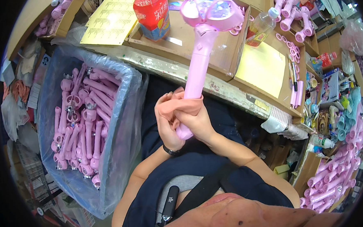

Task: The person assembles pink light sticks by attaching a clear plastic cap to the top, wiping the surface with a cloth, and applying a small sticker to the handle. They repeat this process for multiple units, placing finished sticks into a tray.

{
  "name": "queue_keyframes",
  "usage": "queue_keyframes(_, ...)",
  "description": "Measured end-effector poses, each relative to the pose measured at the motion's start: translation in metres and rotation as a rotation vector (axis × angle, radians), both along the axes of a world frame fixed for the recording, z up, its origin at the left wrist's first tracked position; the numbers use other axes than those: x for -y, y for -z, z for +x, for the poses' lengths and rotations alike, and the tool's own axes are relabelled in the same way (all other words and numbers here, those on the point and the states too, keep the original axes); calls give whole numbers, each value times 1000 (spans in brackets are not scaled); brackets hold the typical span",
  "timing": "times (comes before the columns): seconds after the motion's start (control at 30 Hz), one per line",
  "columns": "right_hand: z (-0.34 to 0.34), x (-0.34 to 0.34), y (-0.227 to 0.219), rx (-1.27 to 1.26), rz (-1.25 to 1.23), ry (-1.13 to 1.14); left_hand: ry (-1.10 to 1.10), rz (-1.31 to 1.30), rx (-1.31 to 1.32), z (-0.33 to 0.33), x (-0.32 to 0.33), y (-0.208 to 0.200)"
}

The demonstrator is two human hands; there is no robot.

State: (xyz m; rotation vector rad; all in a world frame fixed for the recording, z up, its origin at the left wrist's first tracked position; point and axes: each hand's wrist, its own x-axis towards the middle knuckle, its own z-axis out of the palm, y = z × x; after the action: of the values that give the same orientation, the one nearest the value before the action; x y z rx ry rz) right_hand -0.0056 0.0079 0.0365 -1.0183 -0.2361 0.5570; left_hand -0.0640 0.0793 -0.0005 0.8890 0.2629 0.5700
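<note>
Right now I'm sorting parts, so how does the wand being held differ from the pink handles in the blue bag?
The wand is held between the left hand and right hand, with orange cloth against it; the handles lie heaped in the bag.
The wand has a broad head with clear panels; the handles have narrower ends, some silvery.
Both are pink.

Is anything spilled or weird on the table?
The pink wand looks unbroken, and I see no spill. The clear bottle seems odd near pink rings, like a drink among toy parts. It looks tilted, but the lens may bend it.
</note>
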Motion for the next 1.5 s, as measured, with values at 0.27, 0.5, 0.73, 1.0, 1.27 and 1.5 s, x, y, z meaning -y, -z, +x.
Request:
queue_keyframes(0.27, -7, 27, 8, -19, 8, -640, 513, 16, 27, 30, -63, -51)
queue_keyframes(0.5, -10, 24, 27, 26, -62, -733, 405, 67, -122, 27, -56, -69)
queue_keyframes(0.73, -11, 30, 29, -106, -57, -732, 372, 16, -116, 26, -54, -60)
queue_keyframes(1.0, -7, 25, 26, -157, -13, -758, 237, 108, -218, 22, -59, -56)
queue_keyframes(1.27, -8, 26, 19, -75, -39, -790, 277, 18, -91, 21, -58, -48)
queue_keyframes(1.5, 1, 28, 9, -356, -2, -1099, 22, -260, 274, 39, -94, -54)
